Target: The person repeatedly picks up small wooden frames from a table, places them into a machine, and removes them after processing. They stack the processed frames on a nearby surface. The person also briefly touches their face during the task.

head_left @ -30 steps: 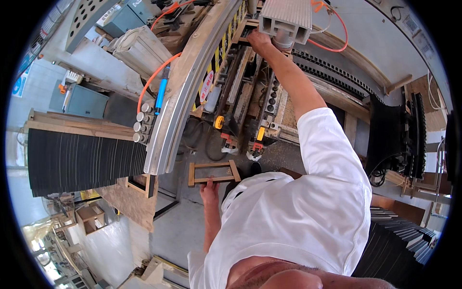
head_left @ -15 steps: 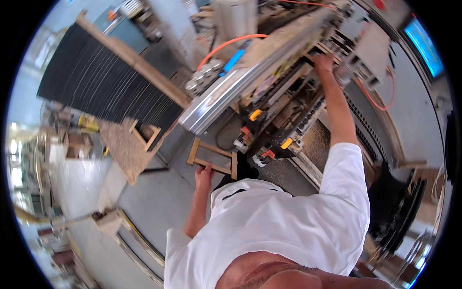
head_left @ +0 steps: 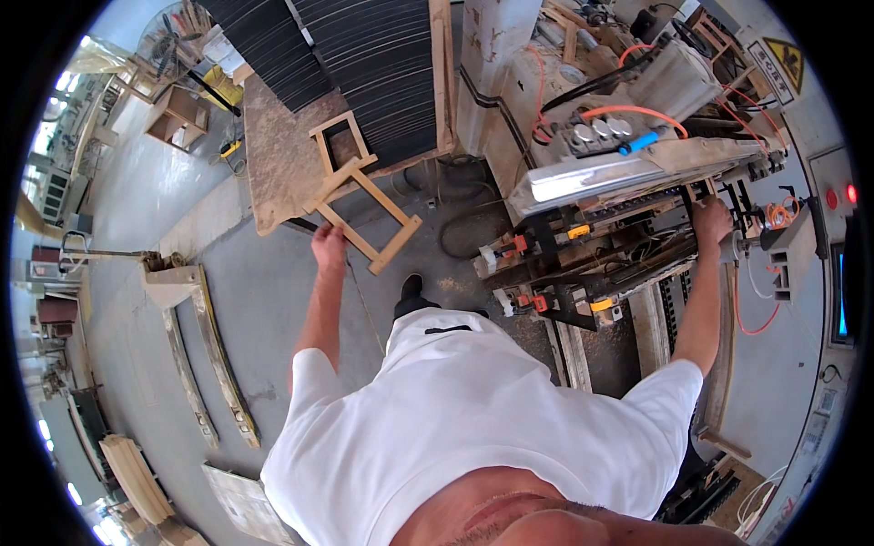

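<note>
Left hand [head_left: 330,247]: fingers hold four-sided wood frame [head_left: 396,244], not down yet
Table [head_left: 277,173]: another frame [head_left: 331,124], already down
Right hand [head_left: 712,221]: at machine [head_left: 592,175]; can't tell fingers' grip

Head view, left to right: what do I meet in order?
Wooden box, left hand holding a wooden frame, blue cylindrical part, right hand, orange coil, lit red light.

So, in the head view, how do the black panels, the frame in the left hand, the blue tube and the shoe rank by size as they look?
Largest to smallest:
1. Black panels, all together
2. Frame in the left hand
3. Blue tube and shoe: too alike to rank
</note>
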Available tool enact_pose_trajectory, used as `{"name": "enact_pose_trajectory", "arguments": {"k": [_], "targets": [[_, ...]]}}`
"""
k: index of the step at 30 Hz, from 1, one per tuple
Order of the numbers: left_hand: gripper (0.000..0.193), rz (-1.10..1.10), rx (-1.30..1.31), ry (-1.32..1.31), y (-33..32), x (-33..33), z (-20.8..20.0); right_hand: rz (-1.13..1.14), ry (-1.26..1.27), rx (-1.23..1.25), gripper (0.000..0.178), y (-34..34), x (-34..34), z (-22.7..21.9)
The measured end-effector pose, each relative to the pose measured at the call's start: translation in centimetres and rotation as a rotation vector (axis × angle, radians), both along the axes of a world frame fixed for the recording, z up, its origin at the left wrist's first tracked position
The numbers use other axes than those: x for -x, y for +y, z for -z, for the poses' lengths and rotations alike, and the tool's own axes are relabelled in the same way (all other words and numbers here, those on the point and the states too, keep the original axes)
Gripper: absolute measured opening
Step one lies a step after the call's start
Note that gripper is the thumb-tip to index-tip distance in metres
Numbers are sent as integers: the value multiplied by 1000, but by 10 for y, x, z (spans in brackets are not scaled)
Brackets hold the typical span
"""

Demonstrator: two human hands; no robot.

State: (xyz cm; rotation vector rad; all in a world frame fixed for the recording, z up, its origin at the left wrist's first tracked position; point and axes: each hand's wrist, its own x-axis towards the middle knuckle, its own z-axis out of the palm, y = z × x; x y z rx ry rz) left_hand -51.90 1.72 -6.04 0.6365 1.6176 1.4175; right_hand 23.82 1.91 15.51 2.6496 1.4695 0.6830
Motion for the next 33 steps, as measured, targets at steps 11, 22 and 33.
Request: {"name": "enact_pose_trajectory", "arguments": {"k": [11, 22, 33], "targets": [[36, -21, 47, -141, 216, 165, 72, -204, 988, -385, 7, -113, 290, 41], [38, 433, 478, 887, 324, 145, 116, 223, 1281, 205, 17, -243, 433, 246], [53, 610, -202, 1287, 251, 89, 64, 245, 1197, 24, 12, -264, 447, 246]]}}
